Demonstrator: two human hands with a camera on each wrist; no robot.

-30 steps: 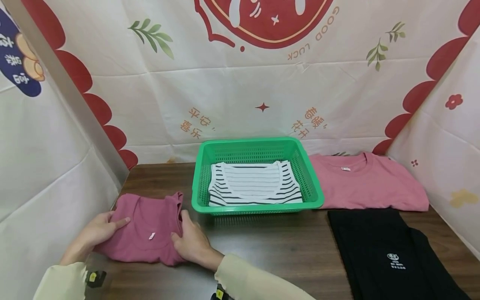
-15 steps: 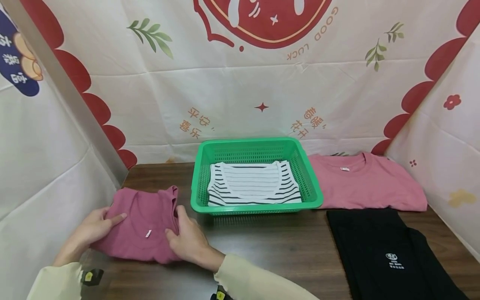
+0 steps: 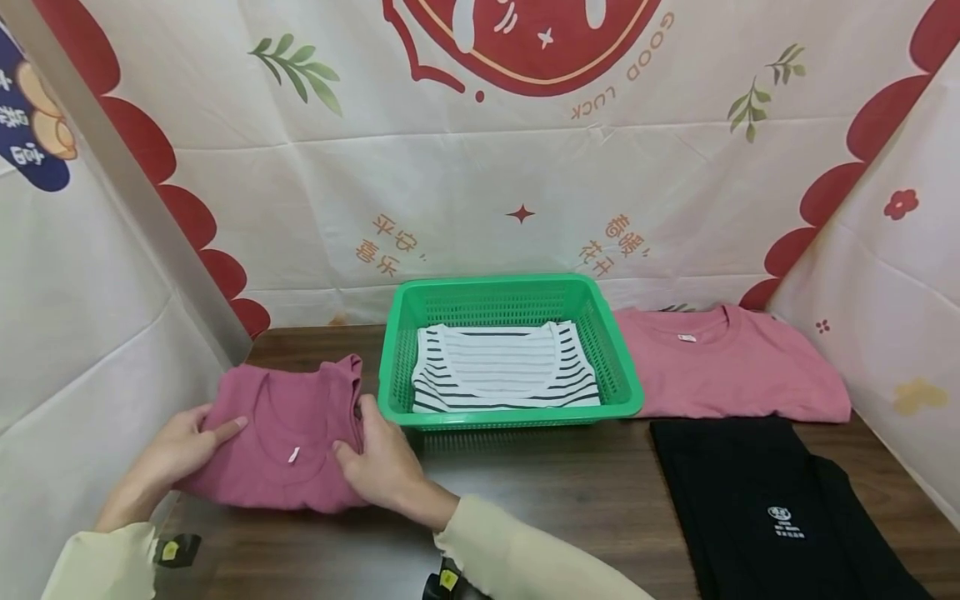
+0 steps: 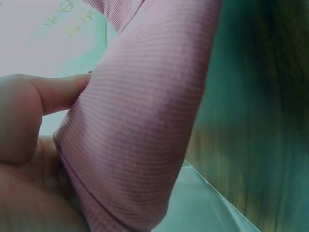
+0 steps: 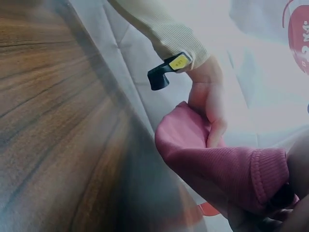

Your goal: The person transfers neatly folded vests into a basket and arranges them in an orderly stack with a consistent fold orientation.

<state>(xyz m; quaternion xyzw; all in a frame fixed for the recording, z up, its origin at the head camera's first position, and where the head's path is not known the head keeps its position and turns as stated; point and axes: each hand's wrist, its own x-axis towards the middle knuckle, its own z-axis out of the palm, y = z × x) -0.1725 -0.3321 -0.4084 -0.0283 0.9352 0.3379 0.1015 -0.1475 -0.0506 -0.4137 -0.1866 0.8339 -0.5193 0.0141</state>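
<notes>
A folded mauve-pink ribbed shirt [image 3: 292, 417] with a small white neck label is at the left of the table, held between both hands. My left hand [image 3: 176, 450] grips its left side, thumb on top and the other fingers hidden beneath. At the opposite edge, my right hand [image 3: 386, 462] pinches the stacked folds, its thumb over the front. The right wrist view shows the shirt [image 5: 212, 169] lifted, its lower side curving above the table, with the left hand [image 5: 210, 101] at the far end. Ribbed cloth [image 4: 140, 116] fills the left wrist view beside the thumb.
A green plastic basket [image 3: 510, 414] stands at the back middle, with a folded striped shirt [image 3: 502, 367] inside. A pink shirt [image 3: 727, 367] lies to its right, and a folded black garment [image 3: 772, 500] is in front of that. Printed cloth walls [image 3: 465, 183] enclose the table [image 3: 555, 500].
Both hands still hold the mauve-pink shirt. It has shifted a little farther back and left and come up slightly, its label now higher in the head view.
</notes>
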